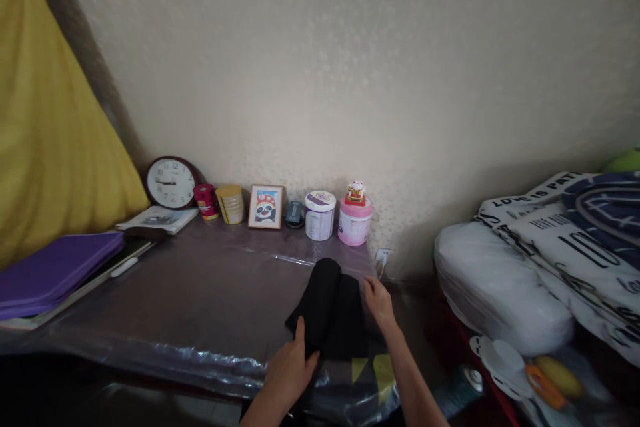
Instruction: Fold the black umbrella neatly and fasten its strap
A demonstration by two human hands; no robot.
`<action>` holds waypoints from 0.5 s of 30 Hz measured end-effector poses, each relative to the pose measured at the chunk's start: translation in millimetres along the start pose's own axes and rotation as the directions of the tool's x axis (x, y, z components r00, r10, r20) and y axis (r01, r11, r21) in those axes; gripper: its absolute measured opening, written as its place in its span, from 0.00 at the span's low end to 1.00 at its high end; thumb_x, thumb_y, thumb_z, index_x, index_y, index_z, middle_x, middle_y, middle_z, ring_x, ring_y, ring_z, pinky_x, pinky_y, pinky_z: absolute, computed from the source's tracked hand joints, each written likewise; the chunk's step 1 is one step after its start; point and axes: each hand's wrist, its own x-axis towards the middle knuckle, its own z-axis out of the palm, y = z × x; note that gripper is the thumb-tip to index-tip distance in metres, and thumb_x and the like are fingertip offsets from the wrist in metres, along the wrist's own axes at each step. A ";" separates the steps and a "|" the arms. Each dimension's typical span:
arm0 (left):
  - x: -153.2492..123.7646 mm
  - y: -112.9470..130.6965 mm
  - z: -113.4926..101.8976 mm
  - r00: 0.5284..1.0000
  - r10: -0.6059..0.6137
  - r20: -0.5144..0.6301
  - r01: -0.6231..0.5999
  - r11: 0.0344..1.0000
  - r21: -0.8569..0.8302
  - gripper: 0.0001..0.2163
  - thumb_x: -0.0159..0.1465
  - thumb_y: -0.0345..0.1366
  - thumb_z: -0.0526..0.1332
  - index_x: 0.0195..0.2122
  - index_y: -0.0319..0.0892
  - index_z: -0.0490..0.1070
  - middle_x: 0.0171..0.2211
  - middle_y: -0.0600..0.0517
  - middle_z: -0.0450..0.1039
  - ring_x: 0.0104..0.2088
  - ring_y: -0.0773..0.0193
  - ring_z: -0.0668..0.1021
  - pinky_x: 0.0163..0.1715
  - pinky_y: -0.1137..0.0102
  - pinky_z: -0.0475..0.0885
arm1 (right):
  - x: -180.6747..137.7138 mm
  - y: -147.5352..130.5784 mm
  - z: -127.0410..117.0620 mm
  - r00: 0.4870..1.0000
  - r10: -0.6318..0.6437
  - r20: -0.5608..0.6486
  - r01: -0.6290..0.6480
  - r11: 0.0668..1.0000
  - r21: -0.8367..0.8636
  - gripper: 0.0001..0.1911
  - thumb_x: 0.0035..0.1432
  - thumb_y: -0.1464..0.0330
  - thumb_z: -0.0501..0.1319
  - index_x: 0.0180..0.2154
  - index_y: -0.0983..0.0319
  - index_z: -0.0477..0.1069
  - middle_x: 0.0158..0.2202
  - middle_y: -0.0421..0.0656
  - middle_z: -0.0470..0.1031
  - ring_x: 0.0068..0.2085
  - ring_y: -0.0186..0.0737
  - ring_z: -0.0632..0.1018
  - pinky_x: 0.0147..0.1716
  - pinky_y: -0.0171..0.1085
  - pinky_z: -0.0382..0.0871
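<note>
at far left a yellow curtain [60, 113] hangs above a purple stack [60, 273] on the plastic-covered table [200, 293]. along the wall stand an oval clock [172, 197], a red can [206, 201], a framed panda picture [266, 207], a white tub [320, 219] and a pink tub [354, 225] topped by a cat figurine [356, 193]. the left hand [290, 367] touches the near left side of a black cloth [323, 307], which lies folded near the table's right end; its forefinger and thumb are spread, and whether they pinch fabric i cannot tell. the right hand [379, 300], fingers curled, is at the cloth's right edge, its grip likewise unclear. farther right, a white bundle [500, 287] sits beside printed bedding [575, 233].
</note>
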 end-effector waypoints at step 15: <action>1.5 -6.4 -2.8 0.999 0.038 0.016 -0.037 0.996 -0.079 0.32 0.59 0.44 0.49 0.61 0.37 0.38 0.43 0.43 0.72 0.43 0.56 0.74 0.38 0.69 0.64 | -55.3 -44.4 -36.7 0.917 -0.274 0.291 0.278 0.960 0.030 0.13 0.56 0.66 0.51 0.30 0.59 0.73 0.38 0.43 0.74 0.42 0.39 0.72 0.44 0.37 0.63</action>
